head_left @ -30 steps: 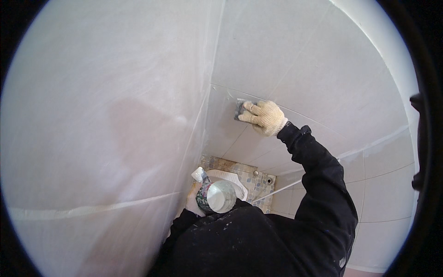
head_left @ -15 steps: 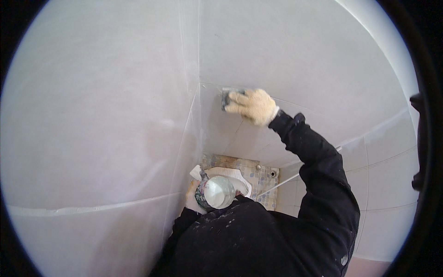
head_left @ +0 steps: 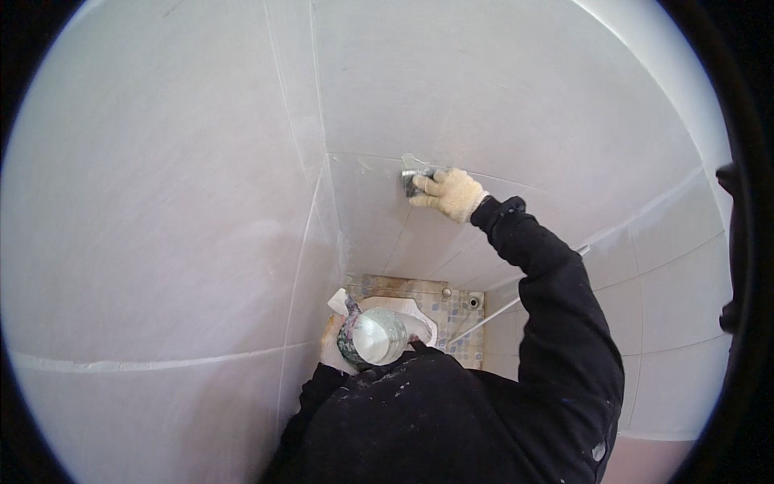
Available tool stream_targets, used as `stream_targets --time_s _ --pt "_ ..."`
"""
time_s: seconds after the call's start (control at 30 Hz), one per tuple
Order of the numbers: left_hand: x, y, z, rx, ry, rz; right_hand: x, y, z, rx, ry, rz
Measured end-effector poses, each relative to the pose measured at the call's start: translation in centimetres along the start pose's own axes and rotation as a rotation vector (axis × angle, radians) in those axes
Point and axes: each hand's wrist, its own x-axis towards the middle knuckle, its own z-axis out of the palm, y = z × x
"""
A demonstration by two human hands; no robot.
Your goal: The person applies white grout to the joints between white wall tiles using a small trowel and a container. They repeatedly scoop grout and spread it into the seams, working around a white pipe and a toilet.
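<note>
In a cream knit glove, my right hand (head_left: 451, 195) grips a small dark, flat-bladed scraper (head_left: 409, 183). Its blade rests against the grey wall tile just below a horizontal joint, with a smear of pale paste at its upper edge. Low by my chest, my gloved left hand (head_left: 331, 347) is wrapped round the side of a clear plastic tub (head_left: 382, 335) with white paste in it. A small white flat piece with a dark handle-like part (head_left: 339, 302) sticks up beside the tub. Most of my left fingers are hidden behind the tub.
Large tiled walls meet in a corner (head_left: 326, 155) left of the scraper. Below lie a white squat toilet (head_left: 425, 321) and a patterned tile floor (head_left: 455, 310) with a round drain (head_left: 473, 303). A thin white pipe (head_left: 492, 319) slants along the right wall.
My right hand and the scraper have shifted slightly right and down along the wall, away from the corner. The view has turned a little. My left hand still holds the tub.
</note>
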Motion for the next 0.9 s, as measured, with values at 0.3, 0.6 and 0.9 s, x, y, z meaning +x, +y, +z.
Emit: stream_targets --time_s 0.3,0.6,0.9 --pt "0.0 0.0 -0.3 -0.04 0.047 -0.056 1.1 -6.9 0.5 0.091 0.227 -0.001" --pt "0.0 -0.2 -0.5 -0.02 0.052 0.002 13.5 -8.1 -0.2 0.11 0.56 0.061" --pt "0.8 -1.2 -2.1 -0.162 -0.024 -0.05 9.9 -7.1 0.8 0.167 0.392 0.27"
